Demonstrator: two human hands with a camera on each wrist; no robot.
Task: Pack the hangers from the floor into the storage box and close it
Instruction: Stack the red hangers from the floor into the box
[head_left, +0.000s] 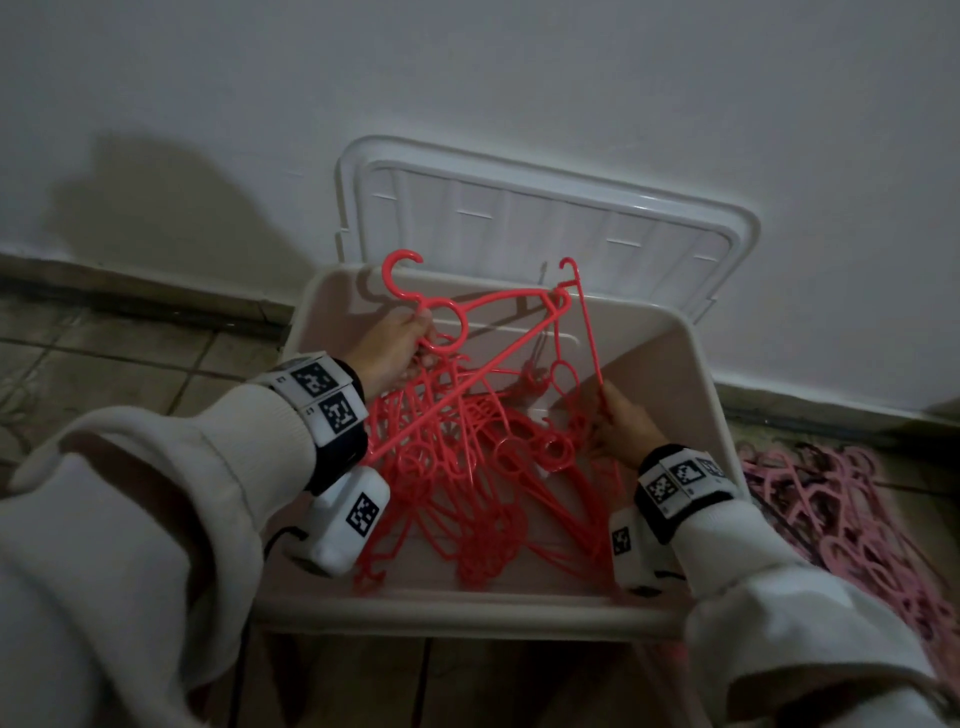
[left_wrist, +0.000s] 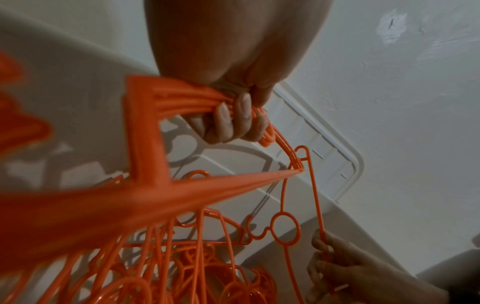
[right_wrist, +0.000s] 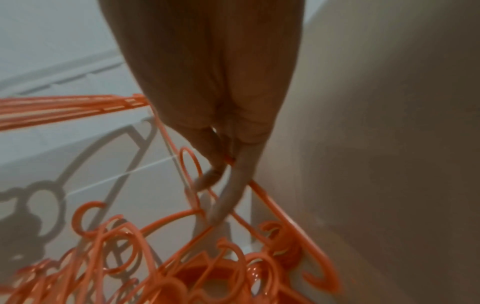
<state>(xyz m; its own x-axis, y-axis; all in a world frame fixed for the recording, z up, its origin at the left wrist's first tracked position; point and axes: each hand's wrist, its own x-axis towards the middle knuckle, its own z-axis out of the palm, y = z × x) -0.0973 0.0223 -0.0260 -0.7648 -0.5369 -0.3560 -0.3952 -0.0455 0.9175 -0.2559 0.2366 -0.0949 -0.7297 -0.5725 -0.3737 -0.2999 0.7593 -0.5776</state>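
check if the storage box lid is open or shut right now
Open. The white lid stands tipped back against the wall behind the storage box, and both hands are inside among the red hangers.

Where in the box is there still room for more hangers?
Bare floor of the storage box shows along its far wall, under the lifted bunch in the left hand. The middle and near side are crowded with red hangers.

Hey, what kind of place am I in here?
Probably a room in a home, at floor level: a tiled floor meets a plain white wall, with a plastic storage box of red hangers against it.
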